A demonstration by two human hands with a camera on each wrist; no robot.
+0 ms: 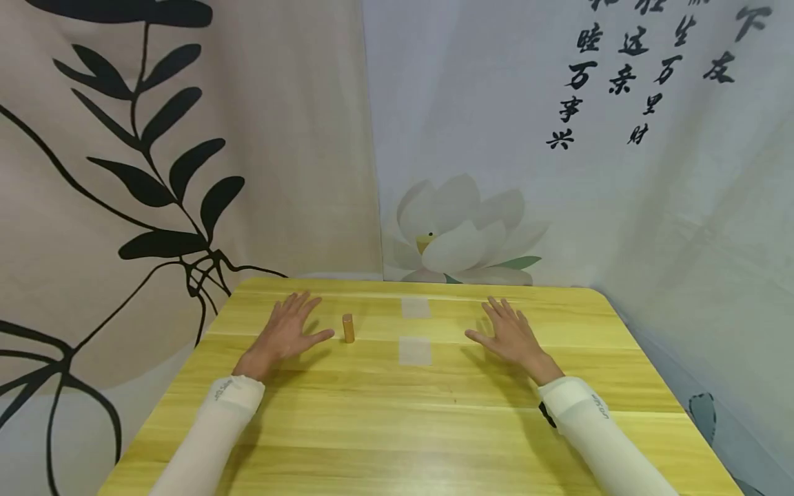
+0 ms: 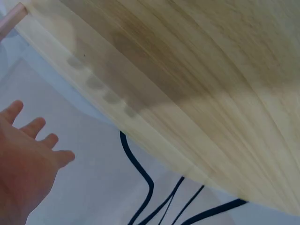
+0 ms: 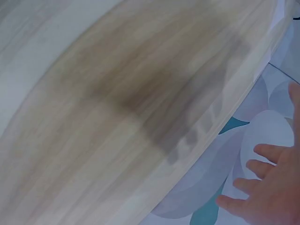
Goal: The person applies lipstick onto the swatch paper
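A small brown cylinder (image 1: 349,328) stands upright on the wooden table, left of centre; its kind cannot be made out. My left hand (image 1: 287,333) hovers just left of it, fingers spread and the thumb pointing toward it without touching. In the left wrist view the left hand (image 2: 29,161) shows at the lower left, and part of the cylinder (image 2: 11,19) appears in the upper left corner. My right hand (image 1: 510,336) is held over the right half of the table with its fingers spread and holding nothing. The right wrist view shows that hand (image 3: 267,183) at the lower right.
Two pale square patches (image 1: 415,307) lie on the wooden table (image 1: 397,427) between the hands, one behind the other. Behind the table's far edge hangs a curtain (image 1: 310,138) printed with dark leaves, a lotus and writing. Both forearms wear white sleeves (image 1: 214,427).
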